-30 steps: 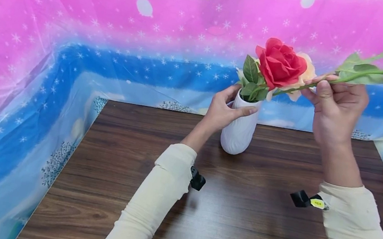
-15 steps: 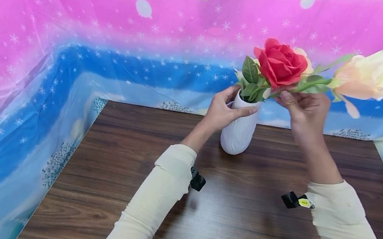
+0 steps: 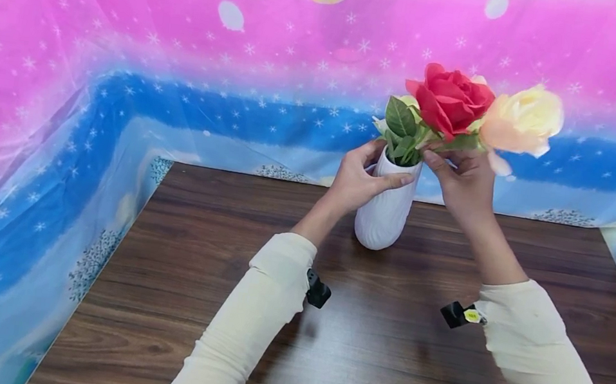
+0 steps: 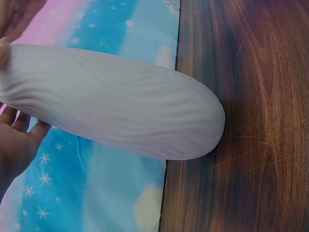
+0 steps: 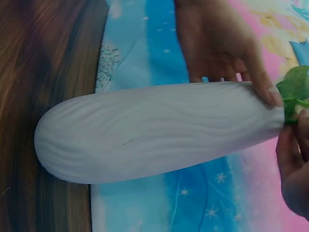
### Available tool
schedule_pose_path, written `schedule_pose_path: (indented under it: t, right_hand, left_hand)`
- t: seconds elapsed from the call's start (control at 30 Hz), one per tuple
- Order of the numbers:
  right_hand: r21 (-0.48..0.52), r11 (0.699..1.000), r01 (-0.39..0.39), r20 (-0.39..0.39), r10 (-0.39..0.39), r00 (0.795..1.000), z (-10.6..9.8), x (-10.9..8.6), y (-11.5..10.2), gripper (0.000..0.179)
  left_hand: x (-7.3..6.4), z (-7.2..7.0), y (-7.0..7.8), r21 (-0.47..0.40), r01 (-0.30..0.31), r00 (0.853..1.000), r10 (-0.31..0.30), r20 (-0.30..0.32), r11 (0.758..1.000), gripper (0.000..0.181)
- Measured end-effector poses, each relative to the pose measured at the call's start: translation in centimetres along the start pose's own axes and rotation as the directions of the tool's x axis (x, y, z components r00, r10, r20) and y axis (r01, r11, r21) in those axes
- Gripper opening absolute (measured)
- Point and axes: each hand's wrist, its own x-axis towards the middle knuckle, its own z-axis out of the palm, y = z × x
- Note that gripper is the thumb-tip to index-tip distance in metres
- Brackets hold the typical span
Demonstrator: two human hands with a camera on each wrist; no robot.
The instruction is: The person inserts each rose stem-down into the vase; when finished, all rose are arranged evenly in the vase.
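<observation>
A white ribbed vase [image 3: 384, 212] stands upright on the table, and my left hand [image 3: 358, 176] grips it round the neck, thumb across the front. A red rose [image 3: 454, 102] with green leaves [image 3: 401, 117] rises from the mouth, a pale flower partly hidden behind it. Just right of the rim, my right hand [image 3: 464, 180] pinches the stem of a peach-cream rose [image 3: 522, 119], whose bloom leans out to the right. In the right wrist view, green stems [image 5: 289, 108] show at the mouth beside the right fingers. The stem's lower end is hidden.
The dark wooden table [image 3: 201, 295] ends just behind the vase. A pink and blue snowflake-printed cloth [image 3: 242, 73] hangs behind and along the left. A small black camera sits on each wrist, the left camera [image 3: 318, 289] and the right camera [image 3: 455, 314].
My right hand has moved left and down to the vase mouth, bringing the peach-cream rose in beside the red one. My left hand and the vase have stayed put.
</observation>
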Motion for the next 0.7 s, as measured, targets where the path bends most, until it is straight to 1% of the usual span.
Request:
schedule_pose_path:
  t: [0.07, 0.1, 0.17, 0.23, 0.3, 0.33, 0.4, 0.43, 0.47, 0.53, 0.57, 0.67, 0.7]
  right_hand:
    - [-0.078, 0.996, -0.042, -0.013, 0.041, 0.999, 0.3, -0.2, 0.1, 0.027]
    - [-0.114, 0.992, -0.061, -0.021, 0.059, 0.998, 0.4, -0.3, 0.1, 0.030]
    - [-0.160, 0.986, -0.049, -0.038, 0.043, 0.998, 0.7, -0.5, 0.2, 0.038]
    - [-0.204, 0.978, -0.031, -0.039, 0.024, 0.999, 0.9, -0.6, 0.3, 0.036]
    - [-0.218, 0.975, -0.048, -0.021, 0.044, 0.999, 0.9, -0.8, 0.3, 0.044]
    - [-0.210, 0.976, -0.064, -0.005, 0.064, 0.998, 0.8, -0.8, 0.3, 0.042]
    - [-0.232, 0.971, -0.049, 0.034, 0.059, 0.998, 0.7, -0.8, 0.3, 0.034]
    - [-0.235, 0.971, -0.050, 0.058, 0.066, 0.996, 0.5, -0.8, 0.4, 0.036]
    - [-0.240, 0.968, -0.070, 0.082, 0.092, 0.992, 0.3, -0.9, 0.4, 0.037]
    - [-0.262, 0.960, -0.095, 0.130, 0.132, 0.983, -0.2, -1.1, 0.5, 0.032]
    - [-0.280, 0.956, -0.087, 0.157, 0.135, 0.978, -0.5, -1.3, 0.5, 0.032]
    - [-0.312, 0.941, -0.130, 0.224, 0.206, 0.952, -1.2, -2.3, 0.7, 0.037]
    - [-0.310, 0.942, -0.126, 0.244, 0.207, 0.947, -1.4, -2.6, 0.9, 0.038]
  left_hand:
    - [0.0, 0.0, 0.1, -0.002, -0.004, 1.000, 0.004, 0.003, 1.000, 0.069]
    - [0.0, 0.1, 0.1, -0.005, -0.008, 1.000, 0.008, 0.003, 1.000, 0.068]
    - [0.0, 0.1, 0.1, -0.009, -0.012, 1.000, 0.012, 0.001, 1.000, 0.068]
    - [-0.1, 0.1, 0.1, -0.012, -0.020, 1.000, 0.020, -0.001, 1.000, 0.067]
    - [-0.1, 0.0, 0.1, -0.018, -0.031, 1.000, 0.031, -0.003, 0.999, 0.067]
    - [-0.1, 0.0, 0.1, -0.020, -0.034, 0.999, 0.034, -0.004, 0.999, 0.067]
    - [-0.1, 0.0, 0.1, -0.023, -0.044, 0.999, 0.043, -0.004, 0.999, 0.068]
    - [-0.1, 0.0, 0.0, -0.026, -0.049, 0.999, 0.049, -0.003, 0.998, 0.068]
    - [-0.1, 0.0, 0.0, -0.028, -0.048, 0.999, 0.048, -0.004, 0.998, 0.068]
    - [-0.2, 0.0, 0.0, -0.032, -0.047, 0.999, 0.047, -0.003, 0.998, 0.069]
    - [-0.2, 0.1, -0.1, -0.035, -0.051, 0.999, 0.051, 0.000, 0.998, 0.070]
    - [-0.5, 0.2, -0.7, -0.045, -0.065, 0.998, 0.066, 0.015, 0.997, 0.071]
    - [-0.7, 0.3, -1.1, -0.043, -0.066, 0.998, 0.067, 0.020, 0.997, 0.073]
